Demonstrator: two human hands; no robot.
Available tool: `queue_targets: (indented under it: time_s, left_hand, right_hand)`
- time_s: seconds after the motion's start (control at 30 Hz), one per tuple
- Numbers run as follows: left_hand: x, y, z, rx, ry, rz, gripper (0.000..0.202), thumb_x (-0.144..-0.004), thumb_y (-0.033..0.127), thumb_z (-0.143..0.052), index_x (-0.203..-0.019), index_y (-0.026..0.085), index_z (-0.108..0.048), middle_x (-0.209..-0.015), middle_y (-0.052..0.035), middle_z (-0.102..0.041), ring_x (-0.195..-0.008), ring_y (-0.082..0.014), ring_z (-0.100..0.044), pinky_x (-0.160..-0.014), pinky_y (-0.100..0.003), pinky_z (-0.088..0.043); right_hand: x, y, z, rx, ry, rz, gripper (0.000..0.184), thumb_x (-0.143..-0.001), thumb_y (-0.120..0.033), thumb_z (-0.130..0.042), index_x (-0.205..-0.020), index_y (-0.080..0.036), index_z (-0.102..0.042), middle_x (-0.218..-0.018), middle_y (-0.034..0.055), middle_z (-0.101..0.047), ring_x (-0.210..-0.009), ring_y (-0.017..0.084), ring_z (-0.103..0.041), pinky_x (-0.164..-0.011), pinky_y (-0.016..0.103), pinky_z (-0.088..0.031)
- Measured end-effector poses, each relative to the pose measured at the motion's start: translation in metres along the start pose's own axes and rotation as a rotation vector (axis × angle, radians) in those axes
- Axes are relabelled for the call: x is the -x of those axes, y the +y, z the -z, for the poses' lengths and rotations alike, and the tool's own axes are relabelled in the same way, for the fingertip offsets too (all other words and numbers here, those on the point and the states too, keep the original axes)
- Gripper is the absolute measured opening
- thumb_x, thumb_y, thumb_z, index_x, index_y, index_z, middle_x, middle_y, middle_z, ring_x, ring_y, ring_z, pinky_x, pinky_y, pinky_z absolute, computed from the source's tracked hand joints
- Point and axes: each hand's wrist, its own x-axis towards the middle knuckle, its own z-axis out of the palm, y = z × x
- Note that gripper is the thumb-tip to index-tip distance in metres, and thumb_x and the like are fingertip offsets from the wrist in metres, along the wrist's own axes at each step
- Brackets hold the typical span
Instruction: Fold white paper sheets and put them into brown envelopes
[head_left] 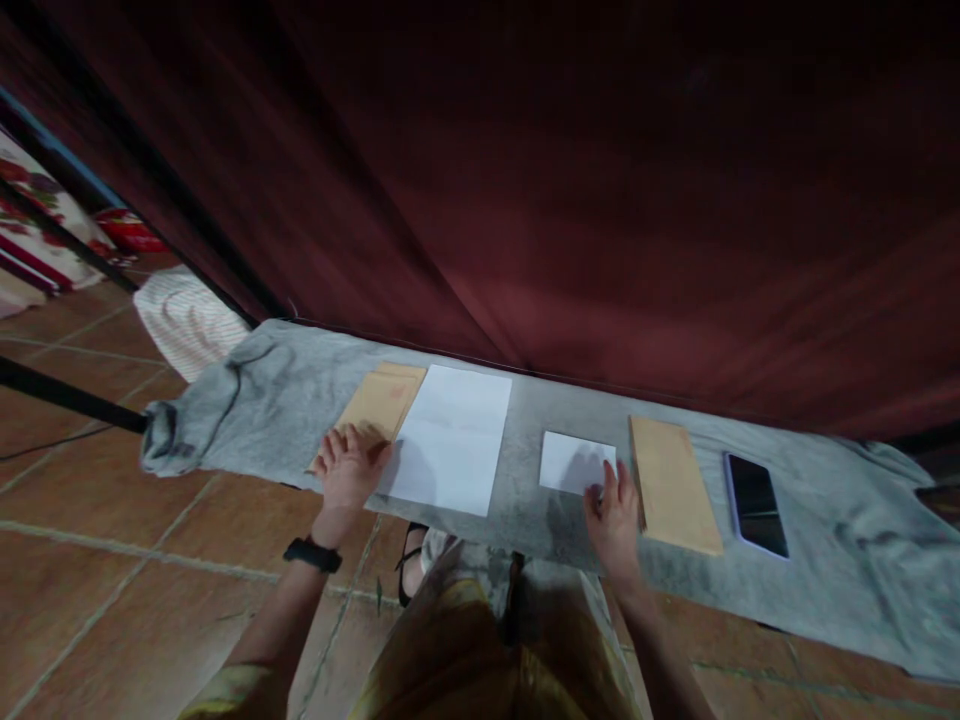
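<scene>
My left hand [351,468] lies with its fingers spread over the lower part of a stack of brown envelopes [386,395]. Right beside that stack is a large sheet of white paper [457,435]. My right hand [613,510] is at the lower right corner of a smaller white paper [576,460], its fingers apart and bent a little. Whether those fingertips press on the paper, I cannot tell. Just right of this hand rests another stack of brown envelopes [675,485].
A grey cloth [832,500] covers the long narrow table. On its right part lies a phone [757,505]. Behind the table hangs a dark red curtain [525,220]. A striped cloth [187,320] is off the left end, above the tiled floor [90,560].
</scene>
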Motion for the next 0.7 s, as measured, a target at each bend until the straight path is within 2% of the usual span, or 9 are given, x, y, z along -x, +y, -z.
queue_targets:
  time_s: [0.07,0.13,0.23,0.37,0.57,0.7]
  left_hand:
    - [-0.004,-0.019,-0.001,-0.003,-0.043,0.044,0.093,-0.088,0.063,-0.051,-0.153,0.000,-0.030,-0.156,-0.0335,-0.033,-0.146,-0.0453,-0.030,-0.113,-0.058,-0.029]
    - [-0.006,-0.029,-0.001,-0.001,-0.097,0.054,0.096,-0.086,0.067,-0.052,-0.153,0.002,-0.030,-0.154,-0.0315,-0.037,-0.143,-0.0443,-0.035,-0.111,-0.055,-0.032]
    - [-0.010,-0.034,0.005,-0.013,-0.164,0.074,0.098,-0.081,0.069,-0.056,-0.153,0.007,-0.032,-0.150,-0.0284,-0.043,-0.138,-0.0449,-0.040,-0.108,-0.054,-0.035]
    - [-0.016,-0.031,0.017,-0.036,-0.205,0.090,0.101,-0.079,0.069,-0.058,-0.154,0.008,-0.029,-0.146,-0.0287,-0.045,-0.132,-0.0461,-0.043,-0.102,-0.054,-0.039]
    - [-0.016,-0.031,0.028,-0.096,-0.176,0.069,0.091,-0.082,0.064,-0.058,-0.152,0.011,-0.034,-0.134,-0.0291,-0.053,-0.127,-0.0471,-0.046,-0.093,-0.056,-0.043]
    - [-0.013,-0.030,0.029,-0.114,-0.086,0.048,0.092,-0.081,0.062,-0.063,-0.152,0.011,-0.035,-0.130,-0.0300,-0.054,-0.123,-0.0486,-0.049,-0.093,-0.056,-0.043]
  right_hand:
    - [0.019,-0.007,-0.002,0.048,-0.057,0.104,0.051,-0.100,-0.036,-0.041,-0.150,-0.024,-0.037,-0.152,0.0178,-0.040,-0.138,0.034,-0.040,-0.104,0.057,-0.043]
    - [0.034,-0.012,-0.003,0.099,-0.088,0.130,0.051,-0.102,-0.036,-0.038,-0.151,-0.025,-0.035,-0.154,0.0166,-0.040,-0.141,0.033,-0.037,-0.106,0.057,-0.041]
    - [0.043,-0.016,-0.006,0.161,-0.090,0.116,0.049,-0.103,-0.036,-0.036,-0.151,-0.023,-0.037,-0.153,0.0160,-0.042,-0.141,0.032,-0.037,-0.108,0.056,-0.038]
    - [0.043,-0.018,-0.008,0.205,-0.065,0.111,0.047,-0.103,-0.034,-0.035,-0.148,-0.020,-0.040,-0.151,0.0157,-0.046,-0.139,0.031,-0.040,-0.110,0.054,-0.036]
    - [0.044,-0.020,-0.009,0.217,-0.069,0.102,0.046,-0.102,-0.031,-0.036,-0.146,-0.019,-0.045,-0.149,0.0149,-0.050,-0.136,0.030,-0.043,-0.111,0.052,-0.035]
    - [0.045,-0.022,-0.008,0.189,-0.072,0.088,0.046,-0.101,-0.030,-0.036,-0.144,-0.020,-0.046,-0.147,0.0148,-0.052,-0.135,0.030,-0.044,-0.110,0.052,-0.035]
